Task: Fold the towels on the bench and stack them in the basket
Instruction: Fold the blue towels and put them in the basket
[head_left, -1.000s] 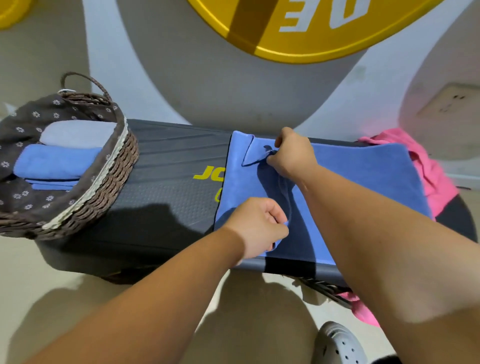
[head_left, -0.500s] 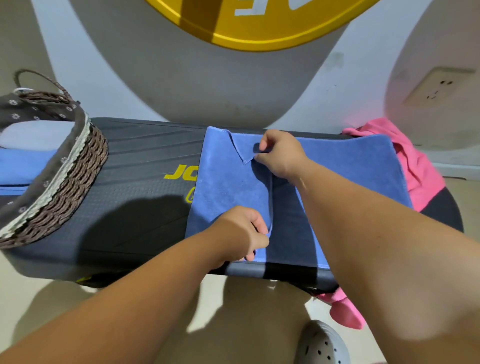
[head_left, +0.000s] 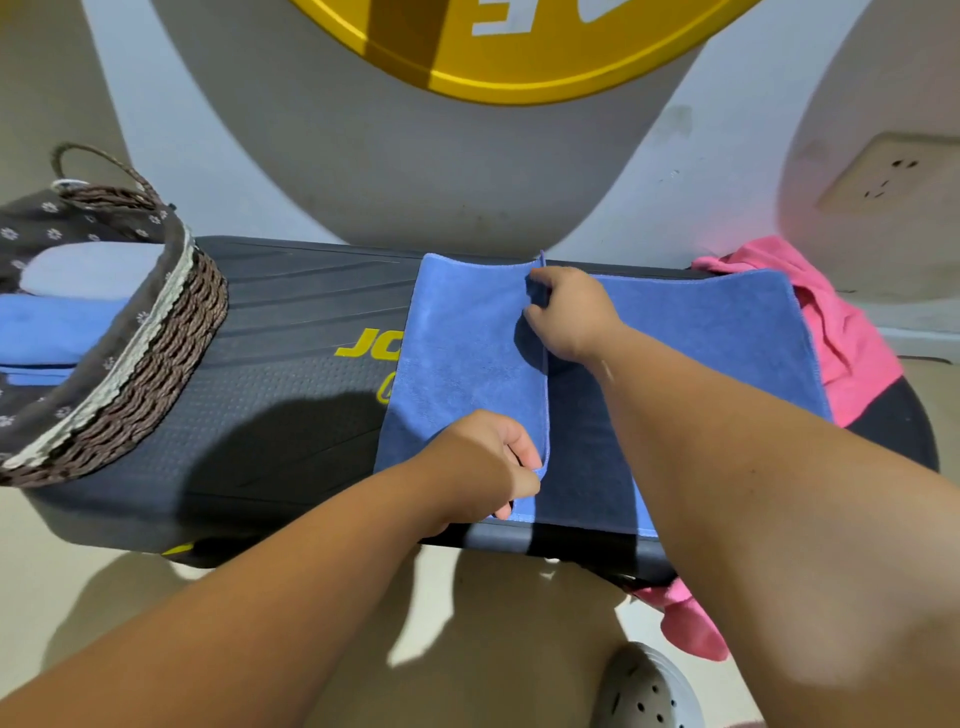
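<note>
- Lying flat across the right half of the black bench (head_left: 291, 405), a blue towel (head_left: 717, 332) reaches from the far edge to the near edge. Its left part is doubled over toward the middle, so the flap's free hem runs straight from far to near.
- The left hand (head_left: 483, 462) is at the near edge of the bench, fingers curled, pinching the near corner of that flap between thumb and fingertips.
- The right hand (head_left: 569, 312) is close to the far edge, grasping the flap's far corner; a bit of hem stands up just above its knuckles.
- A woven basket (head_left: 156, 374) sits on the left end of the bench, lined with dark flower-print cloth. Inside it lie a folded light-blue towel (head_left: 52, 327) and, touching it on the far side, a pale grey towel (head_left: 88, 267).
- A pink towel (head_left: 841, 338) lies bunched at the right end of the bench, partly under the blue towel's right side; more pink cloth hangs below the near edge.
- On the floor beneath the right forearm is a pale perforated clog (head_left: 644, 691).
- On the wall behind the bench are a large yellow disc (head_left: 519, 67) and, further right, a socket (head_left: 893, 176).
</note>
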